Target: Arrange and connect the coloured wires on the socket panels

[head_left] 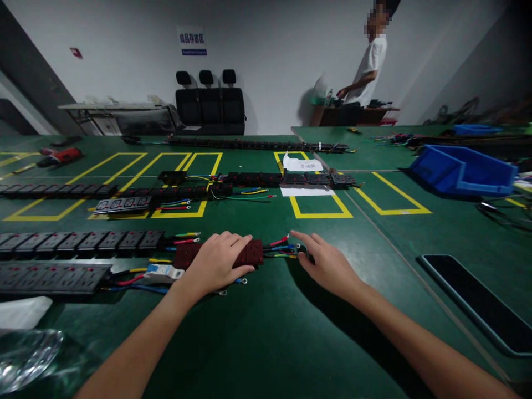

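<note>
A dark red socket strip (253, 252) lies on the green table. My left hand (220, 257) is closed over its middle, fingers across the top and thumb along the near side. Several coloured wires with ring terminals (280, 248) come out of its right end. At the wire tips is my right hand (326, 260), its index finger stretched out by the red wire's terminal and its thumb apart, lower down. Whether a finger touches a terminal is hard to tell. Left of the strip sits a white breaker (164, 272) with wires attached.
Black socket strips (78, 244) lie at left, more (257, 178) farther back among yellow tape outlines. A phone (477, 302) and blue bin (463, 169) are at right. A red power tool (62, 157) lies far left, clear plastic (27, 354) near left. A person (371, 72) stands behind.
</note>
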Demonstrator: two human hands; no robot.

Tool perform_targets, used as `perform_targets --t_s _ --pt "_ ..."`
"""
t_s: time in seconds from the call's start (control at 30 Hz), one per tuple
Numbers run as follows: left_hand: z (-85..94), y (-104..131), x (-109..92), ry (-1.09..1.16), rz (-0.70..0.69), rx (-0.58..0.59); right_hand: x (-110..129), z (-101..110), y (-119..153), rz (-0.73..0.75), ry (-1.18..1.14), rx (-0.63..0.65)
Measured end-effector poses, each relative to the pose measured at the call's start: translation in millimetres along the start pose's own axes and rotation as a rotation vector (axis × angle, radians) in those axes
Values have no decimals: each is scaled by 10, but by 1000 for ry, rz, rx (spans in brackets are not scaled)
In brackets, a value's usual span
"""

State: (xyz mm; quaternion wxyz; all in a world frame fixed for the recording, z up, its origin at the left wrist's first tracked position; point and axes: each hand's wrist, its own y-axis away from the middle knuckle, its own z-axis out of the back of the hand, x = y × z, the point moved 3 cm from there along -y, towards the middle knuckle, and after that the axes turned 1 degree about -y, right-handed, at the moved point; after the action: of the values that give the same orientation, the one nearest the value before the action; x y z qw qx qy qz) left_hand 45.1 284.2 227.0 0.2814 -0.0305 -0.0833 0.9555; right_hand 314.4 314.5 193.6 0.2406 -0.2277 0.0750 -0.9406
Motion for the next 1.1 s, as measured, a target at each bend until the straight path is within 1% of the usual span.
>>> perform_targets --t_s 0.23,0.4,0.53,0.63,0.7,0.77,0.9,1.1 --pt "5 -9 1 7 12 19 21 79 -31 37 -349 -30" --pt "-1 -2 7 16 17 20 108 137 -6 115 -438 -23" --pt "-2 -1 9 21 23 30 183 150 43 212 -404 15" --pt "-2 -11 10 28 32 43 184 151 60 246 -313 -33" --pt "0 -19 10 37 37 53 151 144 53 214 -237 -83" --pt "7 -26 8 48 43 59 103 127 37 149 -169 -90" --pt "29 -33 2 70 56 63 15 86 -2 33 -65 -17" --pt "34 -40 6 86 59 59 -3 60 -26 -46 3 93"
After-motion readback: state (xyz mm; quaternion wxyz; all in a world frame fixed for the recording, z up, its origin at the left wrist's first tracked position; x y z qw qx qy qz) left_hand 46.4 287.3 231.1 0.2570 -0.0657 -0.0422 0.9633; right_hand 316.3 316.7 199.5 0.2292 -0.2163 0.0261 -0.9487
